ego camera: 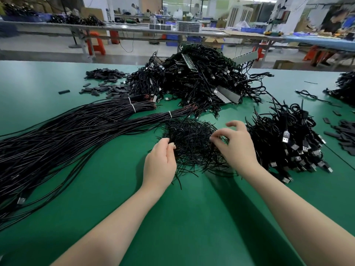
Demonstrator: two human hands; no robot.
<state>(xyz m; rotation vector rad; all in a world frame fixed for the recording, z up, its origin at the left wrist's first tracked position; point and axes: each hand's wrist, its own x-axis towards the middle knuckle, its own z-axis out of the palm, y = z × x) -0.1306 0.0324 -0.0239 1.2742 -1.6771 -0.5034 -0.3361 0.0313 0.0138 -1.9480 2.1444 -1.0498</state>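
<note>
A loose heap of short thin black ties [194, 144] lies on the green table [182, 217] in front of me. My left hand [160, 164] is at the heap's left edge and pinches a small bunch of ties between thumb and fingers. My right hand [233, 144] hovers over the heap's right side, thumb and forefinger pinching a tie, the other fingers curled and raised.
Long black cable bundles [63, 139] bound with white ties stretch to the left. A big tangle of cables with circuit strips [199, 77] sits behind. Coiled USB cables [288, 143] lie at the right, black sleeves [103, 81] at the far left, more at the right edge.
</note>
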